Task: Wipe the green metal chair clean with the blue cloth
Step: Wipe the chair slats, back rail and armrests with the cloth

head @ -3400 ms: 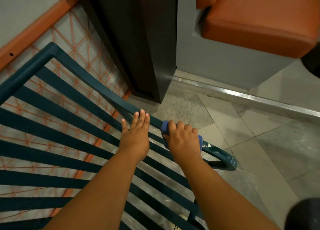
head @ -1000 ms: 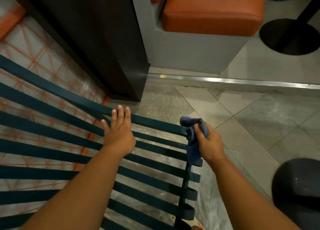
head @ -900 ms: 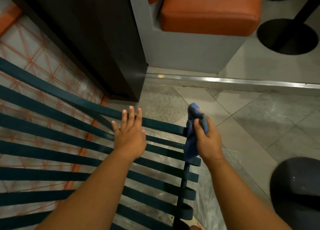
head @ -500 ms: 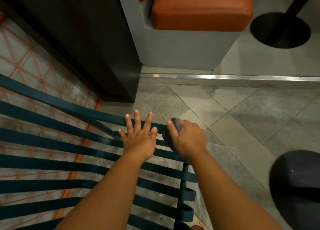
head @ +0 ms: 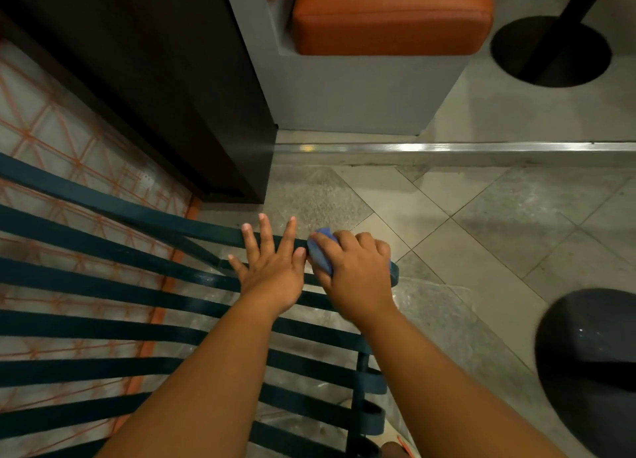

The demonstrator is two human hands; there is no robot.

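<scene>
Right hand [head: 358, 275] curls over the blue cloth [head: 320, 254] on the green chair [head: 103, 326]; left hand [head: 272, 271] rests beside it, fingers spread

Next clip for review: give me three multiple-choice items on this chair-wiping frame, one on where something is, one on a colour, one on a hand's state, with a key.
1. Where is the blue cloth?
A. on the floor
B. under the right hand on the green chair, near the slats' right ends
C. on the orange seat cushion

2. What colour is that seat cushion?
A. orange
B. grey
C. black

3. How is the left hand?
A. clenched in a fist
B. gripping the cloth
C. flat on the slats, fingers spread

Key: B, blue fabric shows beneath the curled fingers on the slat; A, the pad at the top is orange; C, its straight fingers lie across the slats.
</scene>
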